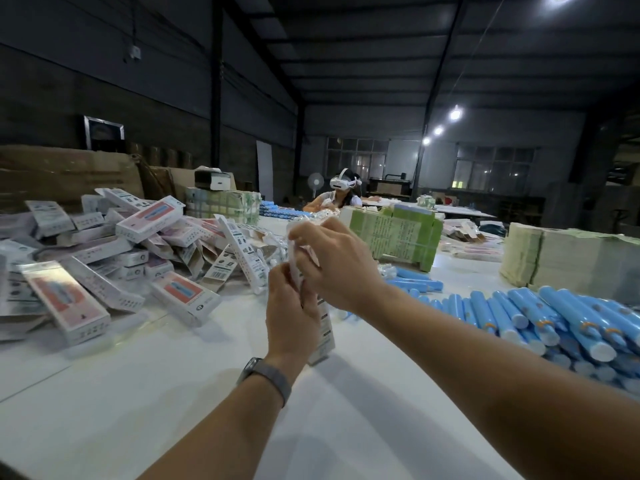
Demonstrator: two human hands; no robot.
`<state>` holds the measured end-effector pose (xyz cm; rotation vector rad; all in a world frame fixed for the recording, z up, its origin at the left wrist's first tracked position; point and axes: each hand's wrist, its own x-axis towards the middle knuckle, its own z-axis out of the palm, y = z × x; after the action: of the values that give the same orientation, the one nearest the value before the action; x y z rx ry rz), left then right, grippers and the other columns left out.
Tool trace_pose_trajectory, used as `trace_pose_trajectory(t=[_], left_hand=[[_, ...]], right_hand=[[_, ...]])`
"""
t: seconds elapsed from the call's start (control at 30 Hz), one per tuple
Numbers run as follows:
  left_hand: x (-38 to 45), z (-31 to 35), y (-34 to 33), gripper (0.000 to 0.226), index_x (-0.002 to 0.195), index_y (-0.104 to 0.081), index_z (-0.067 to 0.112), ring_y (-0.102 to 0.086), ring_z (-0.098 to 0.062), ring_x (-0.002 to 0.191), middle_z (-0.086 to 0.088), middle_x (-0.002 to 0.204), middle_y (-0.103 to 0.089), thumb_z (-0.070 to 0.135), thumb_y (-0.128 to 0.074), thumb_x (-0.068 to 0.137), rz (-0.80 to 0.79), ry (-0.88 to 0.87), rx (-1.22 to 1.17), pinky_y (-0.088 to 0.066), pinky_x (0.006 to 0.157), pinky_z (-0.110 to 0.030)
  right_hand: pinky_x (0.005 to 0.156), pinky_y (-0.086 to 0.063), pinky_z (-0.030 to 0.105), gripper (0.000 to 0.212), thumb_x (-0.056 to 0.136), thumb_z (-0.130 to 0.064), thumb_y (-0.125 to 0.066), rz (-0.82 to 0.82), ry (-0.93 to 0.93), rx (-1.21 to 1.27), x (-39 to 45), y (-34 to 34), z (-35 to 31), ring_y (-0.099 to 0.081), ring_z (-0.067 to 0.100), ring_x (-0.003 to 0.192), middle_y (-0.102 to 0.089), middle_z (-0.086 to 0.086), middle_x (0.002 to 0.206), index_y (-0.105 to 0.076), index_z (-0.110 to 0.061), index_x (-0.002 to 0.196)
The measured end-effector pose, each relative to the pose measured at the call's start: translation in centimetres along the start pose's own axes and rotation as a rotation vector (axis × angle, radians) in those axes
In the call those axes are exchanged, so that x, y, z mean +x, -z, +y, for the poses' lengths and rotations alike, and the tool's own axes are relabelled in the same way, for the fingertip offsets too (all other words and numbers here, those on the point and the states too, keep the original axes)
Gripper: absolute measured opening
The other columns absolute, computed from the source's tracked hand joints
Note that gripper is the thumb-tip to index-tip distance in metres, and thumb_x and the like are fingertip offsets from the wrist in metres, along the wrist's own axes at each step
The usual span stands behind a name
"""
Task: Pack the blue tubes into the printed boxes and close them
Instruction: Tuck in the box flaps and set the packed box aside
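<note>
1. Printed box (323,336) stands upright above the white table (173,393), its lower end just off the surface; only the lower side panel shows, the rest being hidden behind both hands
2. Left hand (292,315) grips the box around its middle from the near side, fingers curled round it and clamped on the card; a band sits on that wrist
3. Right hand (332,261) works at the top end, fingers bent down over the upper flap and pinching it; whether the flap is tucked or loose cannot be told, nor whether a tube is inside
4. Risk, as I judge it: the flap may crease or miss its slot if pressed at a slant, since the top end is out of sight under the fingers; a tight squeeze at the middle could buckle the thin card; a loosened left grip would let the box slide down onto the table
5. Blue tubes (540,317) lie heaped just right of the hands, and a careless elbow could roll some off
6. Pile of boxes (114,258) lies to the left, further back
7. Stacks of flat card (398,237) stand beyond, and another person (341,195) sits at the far end
</note>
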<state>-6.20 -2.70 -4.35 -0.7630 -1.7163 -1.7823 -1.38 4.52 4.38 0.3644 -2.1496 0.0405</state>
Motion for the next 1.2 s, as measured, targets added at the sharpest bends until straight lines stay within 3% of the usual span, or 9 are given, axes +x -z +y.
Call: trace_pose_trajectory(t=[0.07,0.2,0.27,0.4,0.5,0.63,0.8,1.0,1.2], left_hand=[[0.4,-0.3,0.3,0.017,0.113,-0.046,0.008,-0.057,-0.03,0.097,-0.005,0.105,-0.055,0.01,-0.053,0.098,0.062,0.019,0.025,-0.048,0.08,-0.037],[1.8,-1.2,1.6,0.026,0.121,-0.047,-0.001,-0.052,-0.036,0.11,-0.015,0.12,-0.051,0.009,-0.055,0.099,0.267,0.141,0.032,-0.046,0.093,-0.05],[2.2,-1.5,2.0,0.029,0.123,-0.047,-0.003,-0.051,-0.038,0.111,-0.018,0.122,-0.051,0.01,-0.055,0.099,0.333,0.158,0.069,-0.047,0.092,-0.052],[2.0,-2.0,1.8,0.032,0.127,-0.048,0.0,-0.05,-0.032,0.114,-0.015,0.126,-0.05,0.009,-0.057,0.098,0.35,0.11,0.124,-0.046,0.096,-0.043],[2.1,-2.2,1.5,0.031,0.127,-0.048,0.003,-0.049,-0.03,0.118,-0.012,0.128,-0.049,0.009,-0.057,0.098,0.338,0.123,0.095,-0.046,0.099,-0.041],[2.2,-2.6,1.4,0.028,0.125,-0.05,0.005,-0.049,-0.026,0.117,-0.01,0.126,-0.05,0.012,-0.057,0.099,0.314,0.108,0.094,-0.047,0.1,-0.046],[2.2,-2.8,1.3,0.028,0.126,-0.049,0.005,-0.046,-0.028,0.118,-0.006,0.124,-0.048,0.01,-0.056,0.099,0.272,0.112,0.083,-0.043,0.103,-0.044],[1.6,-2.1,1.0,0.021,0.117,-0.044,0.009,-0.05,-0.03,0.112,-0.006,0.118,-0.046,0.004,-0.053,0.099,0.158,0.089,-0.068,-0.046,0.098,-0.05],[0.5,-1.1,0.3,0.02,0.112,-0.041,0.02,-0.057,-0.026,0.104,-0.007,0.113,-0.054,0.01,-0.054,0.101,0.061,0.032,-0.08,-0.051,0.091,-0.047]], right_hand=[[0.07,-0.04,0.029,0.025,0.094,-0.026,-0.047,0.023,-0.069,0.124,0.5,-1.4,-0.1,-0.05,0.013,0.099,-0.07,-0.009,0.1,-0.061,-0.02,0.114],[0.082,-0.045,0.036,0.02,0.092,-0.018,-0.049,0.281,-0.448,0.354,1.4,-5.8,1.4,-0.055,0.02,0.101,-0.06,-0.008,0.103,-0.06,-0.022,0.108],[0.091,-0.044,0.039,0.027,0.093,-0.013,-0.048,0.018,-0.6,0.268,1.2,-8.9,3.0,-0.054,0.029,0.111,-0.063,0.003,0.112,-0.062,-0.019,0.114],[0.11,-0.033,0.052,0.037,0.096,-0.031,-0.046,-0.795,-0.449,-0.134,-0.3,-14.6,4.6,-0.036,0.037,0.135,-0.053,0.008,0.137,-0.051,-0.031,0.133],[0.113,-0.024,0.06,0.043,0.097,-0.043,-0.043,-0.908,-0.466,-0.176,-0.3,-16.6,4.8,-0.019,0.042,0.144,-0.045,0.006,0.147,-0.046,-0.032,0.139],[0.106,-0.03,0.051,0.042,0.099,-0.037,-0.038,-0.762,-0.373,-0.232,0.2,-17.2,4.4,-0.029,0.035,0.137,-0.053,0.004,0.14,-0.049,-0.022,0.137],[0.076,-0.046,0.036,0.023,0.098,-0.029,-0.046,-0.401,-0.395,-0.078,1.1,-15.3,4.7,-0.06,0.03,0.098,-0.066,0.009,0.107,-0.062,-0.015,0.108],[0.056,-0.045,0.017,0.009,0.095,-0.013,-0.06,0.122,-0.607,0.538,2.9,-7.0,5.0,-0.055,0.01,0.065,-0.061,-0.006,0.075,-0.057,-0.021,0.091],[0.048,-0.035,0.014,0.017,0.091,-0.016,-0.063,0.201,-0.537,0.675,2.1,2.3,2.9,-0.043,-0.003,0.044,-0.055,-0.014,0.049,-0.061,-0.023,0.075]])
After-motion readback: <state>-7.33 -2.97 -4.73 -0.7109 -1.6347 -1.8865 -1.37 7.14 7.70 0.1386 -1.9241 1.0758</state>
